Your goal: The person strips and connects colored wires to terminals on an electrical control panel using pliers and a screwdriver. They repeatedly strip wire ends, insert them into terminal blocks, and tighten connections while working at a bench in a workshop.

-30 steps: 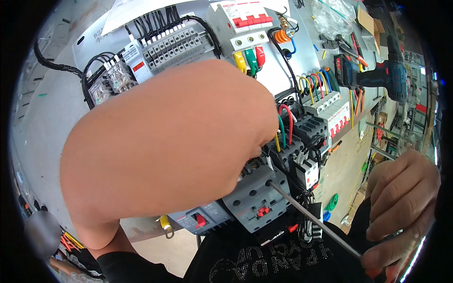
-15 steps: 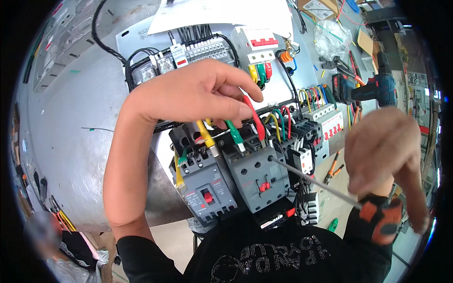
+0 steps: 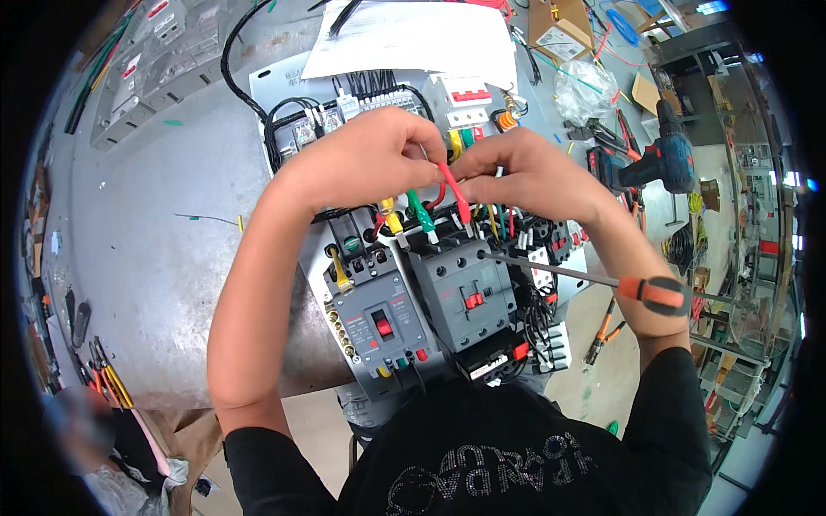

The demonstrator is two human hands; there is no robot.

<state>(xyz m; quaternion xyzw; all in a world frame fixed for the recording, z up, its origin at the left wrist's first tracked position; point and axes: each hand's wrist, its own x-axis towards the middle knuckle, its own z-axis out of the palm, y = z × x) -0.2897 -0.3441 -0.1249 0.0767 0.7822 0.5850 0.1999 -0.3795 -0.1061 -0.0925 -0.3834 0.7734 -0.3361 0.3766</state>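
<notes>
the panel (image 3: pixel 277 82) looks largely wired, with black wires (image 3: pixel 370 83) gathered at its 12 o'clock side. near its 6 o'clock edge sit the breaker (image 3: pixel 361 314) and, at 3 o'clock from it, the contactor (image 3: pixel 456 314), whose top connections look unfinished. just above these, the left hand (image 3: pixel 370 159) pinches the red wire (image 3: pixel 458 198); the right hand (image 3: pixel 533 176) has its fingertips narrow beside it, gripping or not i cannot tell. the red wire's end reaches the contactor's top, seating unclear. at 9 o'clock from it, the green wire (image 3: pixel 419 211) and yellow wire (image 3: pixel 393 222) look unfastened.

around this, the tabletop (image 3: pixel 172 292) spreads toward 9 o'clock. the paper (image 3: pixel 413 43) covers some of the panel's 12 o'clock side; from the contactor, the drill (image 3: pixel 667 163) lies at 2 o'clock, the bag (image 3: pixel 587 90) at 1. the unheld screwdriver (image 3: pixel 634 289), tip at the contactor's 1 o'clock hole, juts over the right forearm (image 3: pixel 641 245), perhaps in the way.
</notes>
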